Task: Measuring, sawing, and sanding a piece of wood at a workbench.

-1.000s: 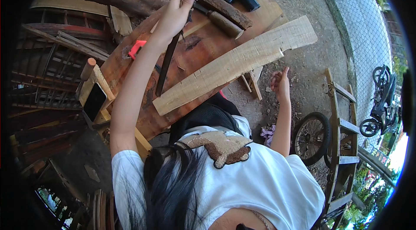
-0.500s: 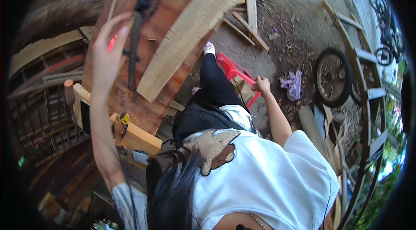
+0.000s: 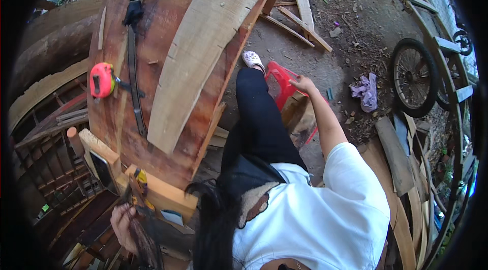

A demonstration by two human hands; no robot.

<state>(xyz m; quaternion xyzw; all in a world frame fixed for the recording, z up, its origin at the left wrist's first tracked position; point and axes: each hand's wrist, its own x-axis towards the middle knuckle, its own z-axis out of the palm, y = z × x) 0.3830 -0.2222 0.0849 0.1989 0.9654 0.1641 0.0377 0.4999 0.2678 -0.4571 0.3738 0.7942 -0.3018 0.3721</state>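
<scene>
- Red plastic stool (image 3: 283, 88), our right grip (image 3: 303, 84) clamped on its rim
- Wooden block (image 3: 175, 199) near our left grip (image 3: 123, 224), whose hold we cannot tell
- Pale board (image 3: 203, 31) on our bench (image 3: 162, 10)

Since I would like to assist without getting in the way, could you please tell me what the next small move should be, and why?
I would probably steady the red plastic frame with the right hand, since that hand is at its upper edge and a brown wooden piece shows right beside it.
</scene>
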